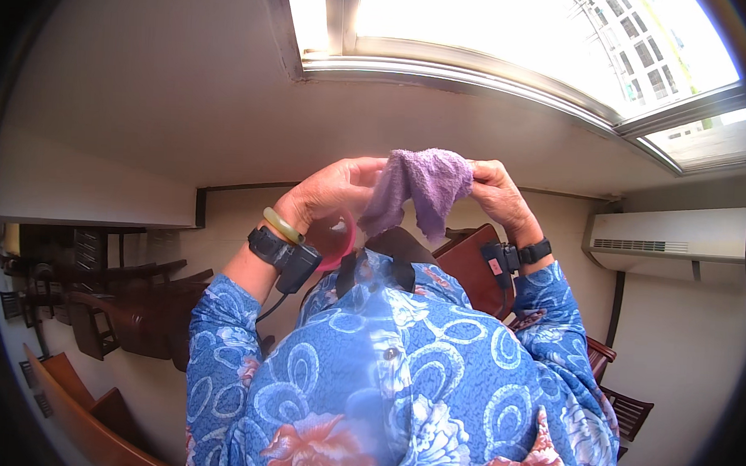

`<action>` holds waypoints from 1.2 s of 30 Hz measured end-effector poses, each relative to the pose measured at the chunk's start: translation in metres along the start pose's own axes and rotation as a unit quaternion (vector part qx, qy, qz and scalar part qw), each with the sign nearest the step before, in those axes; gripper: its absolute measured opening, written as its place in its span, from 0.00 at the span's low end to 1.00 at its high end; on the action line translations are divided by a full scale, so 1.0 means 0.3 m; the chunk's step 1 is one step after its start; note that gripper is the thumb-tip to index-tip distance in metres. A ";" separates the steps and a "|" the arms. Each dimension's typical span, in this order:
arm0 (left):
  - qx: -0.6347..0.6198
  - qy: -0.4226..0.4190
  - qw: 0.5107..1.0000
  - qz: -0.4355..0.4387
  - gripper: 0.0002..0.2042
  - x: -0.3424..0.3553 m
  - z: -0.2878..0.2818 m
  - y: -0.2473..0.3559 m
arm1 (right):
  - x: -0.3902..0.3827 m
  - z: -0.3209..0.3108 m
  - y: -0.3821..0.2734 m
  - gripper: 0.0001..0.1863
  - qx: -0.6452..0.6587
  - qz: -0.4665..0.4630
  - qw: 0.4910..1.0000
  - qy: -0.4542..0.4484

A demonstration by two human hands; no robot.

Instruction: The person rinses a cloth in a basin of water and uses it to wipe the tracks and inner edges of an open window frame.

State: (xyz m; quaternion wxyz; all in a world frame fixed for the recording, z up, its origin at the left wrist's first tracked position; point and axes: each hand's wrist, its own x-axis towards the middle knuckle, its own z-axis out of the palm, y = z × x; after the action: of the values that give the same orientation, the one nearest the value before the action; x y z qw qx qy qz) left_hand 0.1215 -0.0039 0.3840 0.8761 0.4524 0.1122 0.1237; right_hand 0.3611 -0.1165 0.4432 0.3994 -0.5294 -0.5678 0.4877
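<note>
A purple terry cloth point(425, 184) hangs folded and draped between my two hands, its lower corners dangling free. My left hand point(335, 185) is closed on the cloth's left edge, with some fingertips hidden behind the fabric. On the other side, my right hand point(499, 195) pinches the cloth's upper right corner. A round pink plastic basin point(345, 247) shows below my left hand, partly covered by my wrist.
A bright window point(480, 63) with a metal frame spans the wall ahead. Dark wooden furniture point(128, 318) stands at the left, and a reddish-brown wooden piece point(472, 261) lies below my right hand. A white air conditioner point(672, 242) is at the right.
</note>
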 end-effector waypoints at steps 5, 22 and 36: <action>0.081 -0.082 0.993 -0.012 0.25 -0.052 0.020 0.026 | 0.019 0.034 0.017 0.11 0.084 0.060 0.991 -0.090; -0.009 0.131 0.991 0.023 0.10 -0.034 -0.065 0.173 | 0.121 -0.147 -0.017 0.12 -0.123 0.132 0.983 -0.028; 0.630 -0.008 0.761 0.154 0.26 -0.014 0.273 0.265 | 0.133 0.032 0.067 0.17 0.277 0.043 0.960 0.012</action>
State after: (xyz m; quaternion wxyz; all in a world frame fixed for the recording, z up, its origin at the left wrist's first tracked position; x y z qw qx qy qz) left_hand 0.1336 -0.0233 0.4961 0.3635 0.9145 0.0865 0.1552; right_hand 0.3513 -0.0790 0.4191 0.5158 -0.4272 -0.3824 0.6365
